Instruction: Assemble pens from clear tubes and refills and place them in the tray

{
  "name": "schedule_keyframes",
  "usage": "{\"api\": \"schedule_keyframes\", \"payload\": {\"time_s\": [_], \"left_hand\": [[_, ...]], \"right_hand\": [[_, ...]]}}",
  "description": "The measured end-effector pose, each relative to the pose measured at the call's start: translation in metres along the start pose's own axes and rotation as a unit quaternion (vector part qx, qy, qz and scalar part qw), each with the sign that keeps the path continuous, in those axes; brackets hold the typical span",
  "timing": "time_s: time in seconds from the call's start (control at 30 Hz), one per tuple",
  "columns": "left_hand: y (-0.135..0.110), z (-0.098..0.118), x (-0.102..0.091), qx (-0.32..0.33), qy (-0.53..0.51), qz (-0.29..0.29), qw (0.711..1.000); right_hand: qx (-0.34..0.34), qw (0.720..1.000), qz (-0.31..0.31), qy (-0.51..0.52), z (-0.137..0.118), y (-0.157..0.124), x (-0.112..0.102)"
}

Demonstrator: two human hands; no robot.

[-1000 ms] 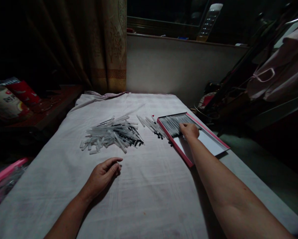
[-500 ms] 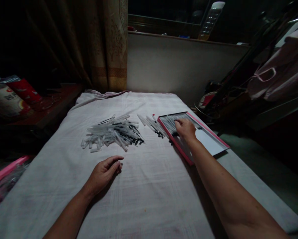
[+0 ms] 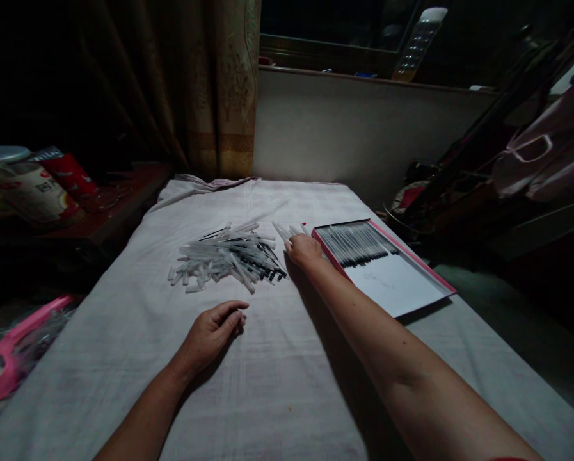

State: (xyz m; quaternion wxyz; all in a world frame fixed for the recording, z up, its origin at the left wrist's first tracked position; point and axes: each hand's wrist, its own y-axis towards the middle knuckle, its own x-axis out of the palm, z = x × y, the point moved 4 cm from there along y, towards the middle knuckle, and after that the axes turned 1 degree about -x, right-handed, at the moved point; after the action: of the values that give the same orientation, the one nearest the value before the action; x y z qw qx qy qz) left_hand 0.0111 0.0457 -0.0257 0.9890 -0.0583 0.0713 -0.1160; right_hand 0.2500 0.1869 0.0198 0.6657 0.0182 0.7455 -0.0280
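My right hand (image 3: 304,250) reaches over a small row of clear pens (image 3: 287,233) lying on the white cloth between a large pile and a tray. Its fingers curl down onto those pens; what they grip is hidden. The large pile of clear pens with black tips (image 3: 229,258) lies just left of that hand. A flat red-edged tray (image 3: 397,282) to the right holds a neat row of pens (image 3: 358,244) at its far end. My left hand (image 3: 213,335) rests on the cloth nearer to me, fingers loosely curled and holding nothing.
The white cloth covers the table (image 3: 277,371). A dark side table at the left carries cans (image 3: 25,186) and a red packet (image 3: 68,174). A pink plastic item (image 3: 13,358) lies low left. Curtain (image 3: 219,89), wall and a clothes rack (image 3: 541,160) stand behind and right.
My right hand has left the row of pens in the tray and moved left to the loose pens beside it. My left hand has stayed put. The view shifted slightly.
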Motion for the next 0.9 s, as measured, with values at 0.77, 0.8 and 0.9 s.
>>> {"api": "schedule_keyframes", "payload": {"time_s": [0.77,0.8,0.9], "left_hand": [[-0.018,0.029,-0.010,0.329,0.348,0.213,0.852],[-0.018,0.029,-0.009,0.336,0.370,0.215,0.839],[-0.014,0.020,-0.003,0.341,0.413,0.150,0.831]], "right_hand": [[-0.124,0.845,0.027,0.520,-0.007,-0.086,0.012],[-0.148,0.830,-0.011,0.537,-0.013,-0.091,0.012],[-0.185,0.792,-0.112,0.571,-0.026,-0.099,0.009]]}}
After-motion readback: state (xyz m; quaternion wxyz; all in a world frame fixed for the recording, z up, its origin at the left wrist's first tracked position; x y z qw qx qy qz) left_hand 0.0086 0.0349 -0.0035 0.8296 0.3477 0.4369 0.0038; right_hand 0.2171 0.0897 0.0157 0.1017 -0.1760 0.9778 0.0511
